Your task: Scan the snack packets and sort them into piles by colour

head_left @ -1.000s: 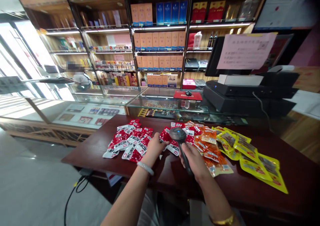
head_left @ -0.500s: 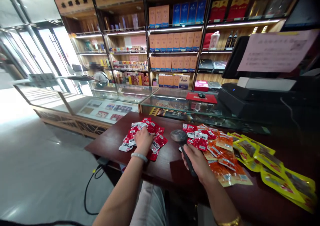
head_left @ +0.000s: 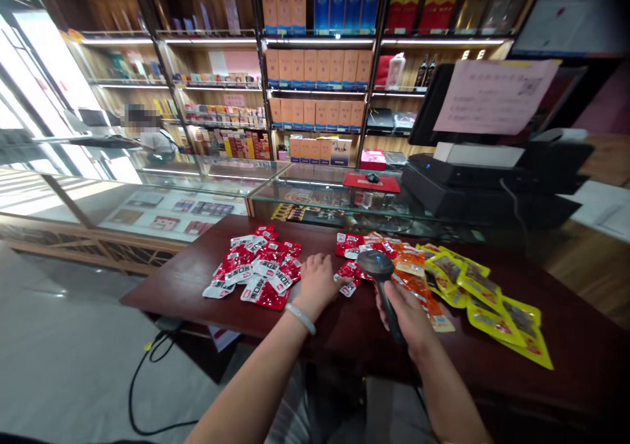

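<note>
My right hand (head_left: 406, 313) grips the handle of a dark barcode scanner (head_left: 377, 263), its head raised above the packets. My left hand (head_left: 317, 279) is palm down over the table between two groups of red snack packets, fingers apart and stretched out. Its thumb comes up close to a red-and-white snack packet (head_left: 348, 277); whether they touch I cannot tell. A spread heap of red packets (head_left: 263, 263) lies to the left of that hand. Orange snack packets (head_left: 411, 262), partly behind the scanner and my right hand, lie next to yellow snack packets (head_left: 492, 300) at the right.
The dark wooden table (head_left: 182, 293) borders glass display counters (head_left: 207, 168). A monitor with a pink paper sheet (head_left: 497, 100) stands back right. A mouse (head_left: 373, 178) rests on a red mat. Shelves of boxes line the wall; a person (head_left: 155, 142) is at the far left counter.
My left hand has moved right, off the left heap of red packets, to the gap beside the other red packets. The scanner stays in my right hand, and the view has turned right.
</note>
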`<action>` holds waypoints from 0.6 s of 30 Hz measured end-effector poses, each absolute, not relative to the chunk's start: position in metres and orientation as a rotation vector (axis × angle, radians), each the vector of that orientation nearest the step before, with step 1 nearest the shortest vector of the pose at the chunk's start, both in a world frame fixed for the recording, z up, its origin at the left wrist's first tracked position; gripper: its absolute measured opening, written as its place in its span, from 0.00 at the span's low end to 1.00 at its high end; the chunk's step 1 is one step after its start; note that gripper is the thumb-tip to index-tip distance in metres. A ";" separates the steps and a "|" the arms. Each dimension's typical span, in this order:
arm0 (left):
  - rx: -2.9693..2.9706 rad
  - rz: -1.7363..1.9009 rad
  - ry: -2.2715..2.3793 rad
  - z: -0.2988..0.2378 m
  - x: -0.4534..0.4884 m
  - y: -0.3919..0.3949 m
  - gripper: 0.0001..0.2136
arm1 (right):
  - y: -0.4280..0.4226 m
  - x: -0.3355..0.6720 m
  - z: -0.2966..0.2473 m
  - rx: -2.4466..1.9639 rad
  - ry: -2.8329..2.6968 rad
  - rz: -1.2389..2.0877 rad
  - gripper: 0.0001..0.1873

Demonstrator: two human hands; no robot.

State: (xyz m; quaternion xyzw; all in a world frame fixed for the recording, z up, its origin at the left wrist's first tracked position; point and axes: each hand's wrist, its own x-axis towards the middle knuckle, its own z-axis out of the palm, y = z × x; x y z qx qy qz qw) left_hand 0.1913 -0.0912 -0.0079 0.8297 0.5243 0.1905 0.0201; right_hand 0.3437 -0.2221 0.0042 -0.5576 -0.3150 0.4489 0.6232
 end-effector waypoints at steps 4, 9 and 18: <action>2.619 0.481 1.580 -0.015 0.216 -0.100 0.30 | -0.229 0.346 0.000 -1.290 -0.703 1.026 0.28; 2.497 0.422 1.676 -0.012 0.205 -0.093 0.23 | -0.229 0.343 -0.006 -1.322 -0.731 1.040 0.29; 2.108 0.599 1.714 -0.007 0.152 -0.089 0.21 | -0.202 0.313 -0.003 -1.240 -0.883 1.141 0.26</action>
